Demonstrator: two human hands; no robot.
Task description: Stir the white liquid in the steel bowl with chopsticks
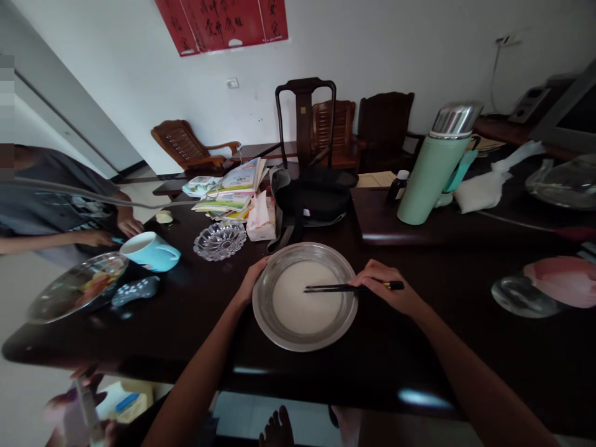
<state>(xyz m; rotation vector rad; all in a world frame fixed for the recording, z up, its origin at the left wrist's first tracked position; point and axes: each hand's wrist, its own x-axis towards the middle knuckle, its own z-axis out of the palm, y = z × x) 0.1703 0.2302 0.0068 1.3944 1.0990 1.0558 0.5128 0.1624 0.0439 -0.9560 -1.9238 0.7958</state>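
A wide metal bowl [305, 343] stands on the dark table in front of me, with a smooth milky white liquid [302, 313] in it. My left hand [252, 277] grips the bowl's left rim; its thumb side shows and the other fingers are partly hidden. My right hand [382, 283] is closed around a pair of black chopsticks [329, 288], held almost level over the right side of the bowl. Their tips reach to about the middle of the liquid; whether they dip in, I cannot tell.
Left of the bowl are a glass dish [220, 241], a blue mug [151, 251], a game controller [136, 290] and a bowl of food [95, 288]. Behind stand a tissue box [261, 220] and black bag [311, 198]; at right, a green thermos [426, 180]. Another person [60, 205] stands at left.
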